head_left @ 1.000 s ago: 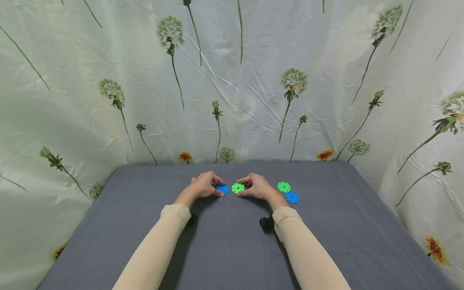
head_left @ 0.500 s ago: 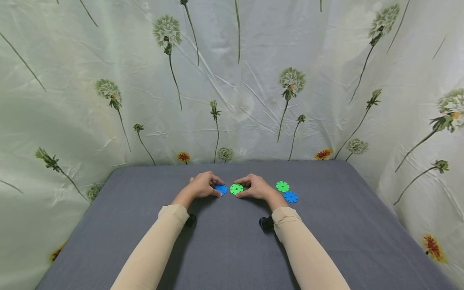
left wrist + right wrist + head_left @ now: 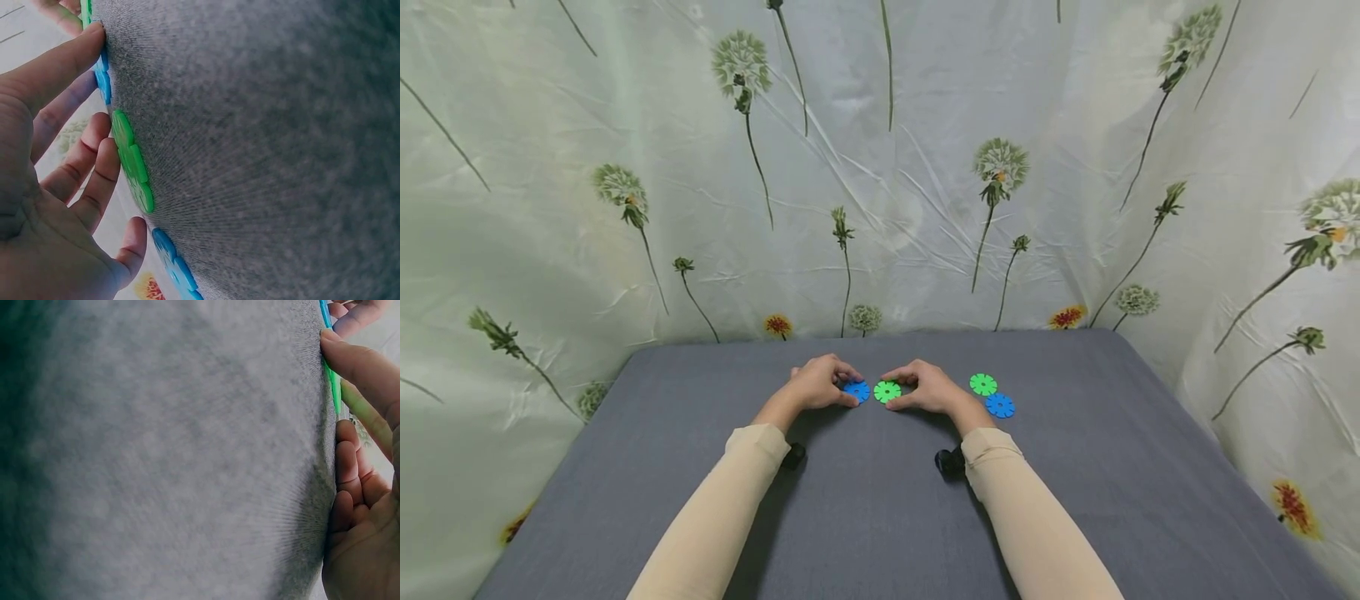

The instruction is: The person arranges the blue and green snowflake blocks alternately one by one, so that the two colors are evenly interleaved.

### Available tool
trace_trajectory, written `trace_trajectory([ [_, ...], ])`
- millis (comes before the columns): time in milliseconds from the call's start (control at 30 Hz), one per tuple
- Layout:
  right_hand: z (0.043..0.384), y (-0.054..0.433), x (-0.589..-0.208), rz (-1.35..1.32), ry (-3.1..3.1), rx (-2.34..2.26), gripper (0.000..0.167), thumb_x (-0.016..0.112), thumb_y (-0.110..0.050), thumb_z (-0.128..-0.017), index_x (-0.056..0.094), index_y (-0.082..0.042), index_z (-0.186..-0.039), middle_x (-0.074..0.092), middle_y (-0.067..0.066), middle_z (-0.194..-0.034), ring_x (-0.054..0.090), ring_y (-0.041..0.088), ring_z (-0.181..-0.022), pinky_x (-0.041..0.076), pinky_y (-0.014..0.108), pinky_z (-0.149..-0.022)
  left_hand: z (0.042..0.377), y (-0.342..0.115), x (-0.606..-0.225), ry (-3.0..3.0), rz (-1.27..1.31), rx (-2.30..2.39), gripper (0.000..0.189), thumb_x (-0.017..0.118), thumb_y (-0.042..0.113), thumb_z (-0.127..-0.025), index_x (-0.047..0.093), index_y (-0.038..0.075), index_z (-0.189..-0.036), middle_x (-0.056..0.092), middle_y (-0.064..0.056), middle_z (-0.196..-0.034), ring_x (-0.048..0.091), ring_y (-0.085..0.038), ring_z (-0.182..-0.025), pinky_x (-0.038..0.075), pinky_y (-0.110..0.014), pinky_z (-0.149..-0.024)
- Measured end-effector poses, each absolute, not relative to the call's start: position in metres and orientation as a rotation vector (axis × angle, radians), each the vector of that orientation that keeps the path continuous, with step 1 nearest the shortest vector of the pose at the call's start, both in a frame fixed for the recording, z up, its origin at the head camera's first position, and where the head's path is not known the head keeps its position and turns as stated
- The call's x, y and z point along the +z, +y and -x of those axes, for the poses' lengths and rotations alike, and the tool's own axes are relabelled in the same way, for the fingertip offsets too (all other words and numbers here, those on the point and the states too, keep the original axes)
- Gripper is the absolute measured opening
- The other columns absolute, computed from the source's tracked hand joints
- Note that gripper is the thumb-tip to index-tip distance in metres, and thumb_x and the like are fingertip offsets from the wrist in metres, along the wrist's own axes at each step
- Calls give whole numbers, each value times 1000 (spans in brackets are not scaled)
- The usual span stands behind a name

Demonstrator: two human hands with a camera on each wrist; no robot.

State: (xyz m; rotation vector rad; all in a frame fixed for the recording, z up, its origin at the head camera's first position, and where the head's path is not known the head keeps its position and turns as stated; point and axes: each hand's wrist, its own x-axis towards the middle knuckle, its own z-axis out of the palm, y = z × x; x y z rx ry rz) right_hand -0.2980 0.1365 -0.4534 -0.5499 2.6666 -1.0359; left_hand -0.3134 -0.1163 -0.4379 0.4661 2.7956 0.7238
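Near the table's far side, my left hand pinches a blue notched plastic disc between thumb and fingers. The same disc lies flat on the cloth in the left wrist view. Beneath that hand's other fingers are a green disc and another blue disc, both hidden from the head view. My right hand pinches a green notched disc by its edges. A narrow gap separates the two pinched discs. In the right wrist view the green disc shows edge-on, partly behind the thumb.
To the right of my right hand lie a green disc and a blue disc, close together. Grey cloth covers the table. A flower-printed curtain hangs behind the far edge and along both sides.
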Motion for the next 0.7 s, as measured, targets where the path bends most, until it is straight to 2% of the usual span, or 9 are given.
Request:
trace_trajectory([
  [267,297,142,-452,522,2638,-1075,55,85,-32,-94,69,-17,-145,67,9,-132,63,32,-127,50,52,-111,313,-114,-438,2788,-473,714,37,91,34,-89,81,31,-125,67,-3,-128,61,-24,-113,35,-59,-99],
  [700,286,165,-435,554,2736,-1038,45,80,-27,-100,71,-13,-141,72,14,-130,69,33,-122,55,51,-106,315,-108,-433,2787,-492,689,43,91,42,-88,79,32,-128,67,-3,-127,62,-23,-116,37,-57,-99],
])
